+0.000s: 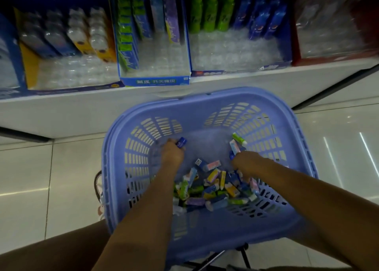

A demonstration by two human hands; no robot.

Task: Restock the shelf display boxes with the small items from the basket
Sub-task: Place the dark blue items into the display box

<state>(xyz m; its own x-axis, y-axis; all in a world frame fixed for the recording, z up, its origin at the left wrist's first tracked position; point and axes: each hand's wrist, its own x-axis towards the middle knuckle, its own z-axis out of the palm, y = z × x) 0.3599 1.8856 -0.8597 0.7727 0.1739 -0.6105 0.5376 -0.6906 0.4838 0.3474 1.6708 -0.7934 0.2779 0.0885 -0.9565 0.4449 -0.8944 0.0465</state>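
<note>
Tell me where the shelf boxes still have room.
Bare tray slots: the labelled blue box, front and right of its green column; the wide box beside it, in front of green sticks and blue packs. Back rows are crowded.

Your view is dim, darkest over the display boxes (153, 79), which look smeared by blur; bright streaks glare on the glossy floor tiles (332, 157); wide-angle distortion bows the shelf edge (61, 110); corners darken.

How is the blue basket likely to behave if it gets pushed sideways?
The basket looks like stiff moulded plastic with slotted walls, probably light. Only a shallow pile of small items weighs it down. It seems perched on thin dark legs, so it might slide or tip.
</note>
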